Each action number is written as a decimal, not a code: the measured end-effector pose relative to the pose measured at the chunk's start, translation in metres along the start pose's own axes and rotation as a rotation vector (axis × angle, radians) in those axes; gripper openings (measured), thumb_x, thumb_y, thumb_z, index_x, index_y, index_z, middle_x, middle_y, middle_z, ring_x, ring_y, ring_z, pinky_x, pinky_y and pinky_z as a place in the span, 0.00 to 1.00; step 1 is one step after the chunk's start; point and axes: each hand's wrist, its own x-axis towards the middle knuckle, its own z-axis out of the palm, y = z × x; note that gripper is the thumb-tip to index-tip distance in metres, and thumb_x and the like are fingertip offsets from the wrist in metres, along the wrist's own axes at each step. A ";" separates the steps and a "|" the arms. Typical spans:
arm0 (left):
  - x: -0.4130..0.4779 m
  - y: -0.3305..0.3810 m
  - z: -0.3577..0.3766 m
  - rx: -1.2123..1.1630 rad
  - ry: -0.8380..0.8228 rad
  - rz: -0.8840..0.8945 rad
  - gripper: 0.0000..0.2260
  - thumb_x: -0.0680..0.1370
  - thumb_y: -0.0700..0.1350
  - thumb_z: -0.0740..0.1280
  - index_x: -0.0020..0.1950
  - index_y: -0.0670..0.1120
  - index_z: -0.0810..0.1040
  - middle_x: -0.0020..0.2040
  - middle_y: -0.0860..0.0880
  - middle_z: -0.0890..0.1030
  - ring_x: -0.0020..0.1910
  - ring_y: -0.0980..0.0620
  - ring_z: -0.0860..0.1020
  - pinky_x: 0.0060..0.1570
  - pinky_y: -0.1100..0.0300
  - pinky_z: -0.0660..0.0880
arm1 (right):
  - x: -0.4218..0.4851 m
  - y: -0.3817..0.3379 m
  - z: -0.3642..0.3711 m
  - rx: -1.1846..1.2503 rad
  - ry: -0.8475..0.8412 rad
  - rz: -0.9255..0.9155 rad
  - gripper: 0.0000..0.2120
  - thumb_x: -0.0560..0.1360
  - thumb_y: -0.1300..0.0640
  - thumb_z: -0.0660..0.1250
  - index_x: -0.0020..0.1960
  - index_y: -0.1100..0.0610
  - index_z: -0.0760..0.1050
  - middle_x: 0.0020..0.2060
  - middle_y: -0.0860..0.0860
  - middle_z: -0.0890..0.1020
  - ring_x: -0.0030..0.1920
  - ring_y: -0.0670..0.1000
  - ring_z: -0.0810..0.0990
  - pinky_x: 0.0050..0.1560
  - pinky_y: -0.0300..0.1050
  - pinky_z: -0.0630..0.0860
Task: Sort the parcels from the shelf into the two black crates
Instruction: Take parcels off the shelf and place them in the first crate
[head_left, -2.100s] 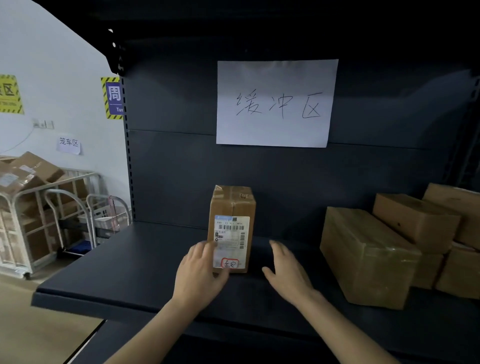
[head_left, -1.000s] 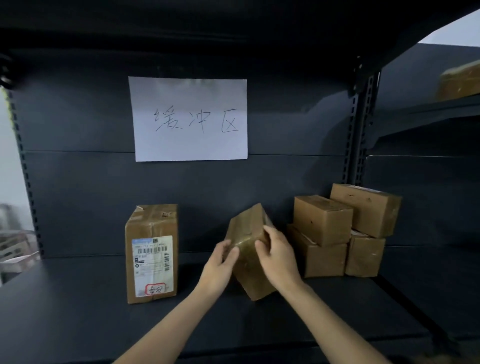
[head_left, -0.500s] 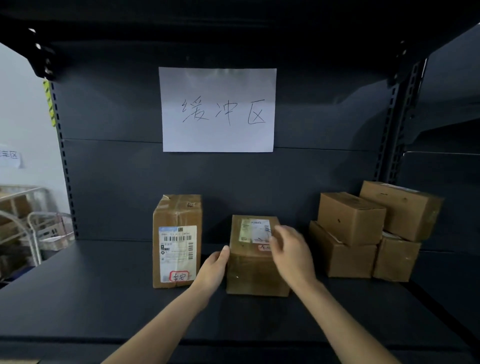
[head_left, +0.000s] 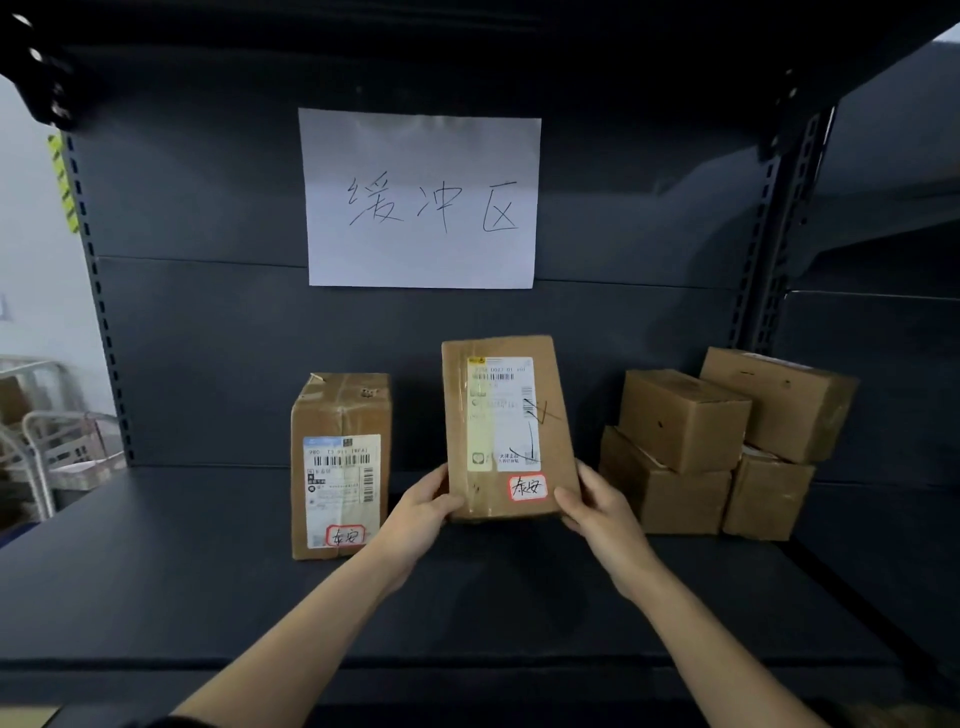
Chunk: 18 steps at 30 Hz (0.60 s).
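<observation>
On the dark shelf (head_left: 156, 582) I count six brown parcels in total. At the far left edge of the frame, outside the shelf, a metal cart (head_left: 47, 441) is seen, blurred. In the lower left of centre one taped parcel (head_left: 340, 467) stands upright on the shelf board, with a white label and a red-framed sticker at its bottom.

In the centre of the frame is the held parcel (head_left: 506, 431), raised upright with its label face turned to the camera; it also has a white label and a red-framed sticker low on it. The left hand (head_left: 421, 512) grips its lower left corner, thumb on the front and the other fingers hidden behind. The right hand (head_left: 597, 506) grips the lower right corner in the same way. Both hands are closed narrowly around the parcel edges.

Above it, one white paper sign (head_left: 421, 200) with three handwritten characters is fixed to the back panel.

At the right of the frame a stack of four plain parcels (head_left: 727, 441) sits, two below and two on top.
</observation>
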 end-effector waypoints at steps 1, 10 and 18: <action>0.000 -0.002 -0.001 0.019 -0.002 0.013 0.20 0.79 0.37 0.57 0.70 0.50 0.66 0.60 0.54 0.77 0.62 0.54 0.73 0.69 0.54 0.66 | 0.000 0.001 0.001 -0.010 0.007 -0.018 0.22 0.79 0.58 0.60 0.71 0.46 0.62 0.58 0.41 0.76 0.64 0.45 0.72 0.69 0.50 0.67; -0.012 -0.012 -0.006 0.295 0.041 0.118 0.25 0.79 0.37 0.60 0.74 0.49 0.59 0.67 0.53 0.72 0.69 0.53 0.67 0.68 0.58 0.64 | 0.000 0.015 0.016 -0.138 0.017 -0.025 0.26 0.77 0.62 0.63 0.73 0.51 0.60 0.64 0.47 0.74 0.62 0.43 0.70 0.64 0.39 0.66; -0.026 -0.025 -0.021 0.546 0.053 0.093 0.31 0.78 0.38 0.62 0.76 0.52 0.50 0.67 0.56 0.69 0.71 0.52 0.65 0.67 0.62 0.63 | 0.011 0.032 0.051 -0.281 0.036 0.027 0.32 0.75 0.65 0.64 0.74 0.54 0.55 0.68 0.51 0.71 0.69 0.51 0.68 0.68 0.44 0.64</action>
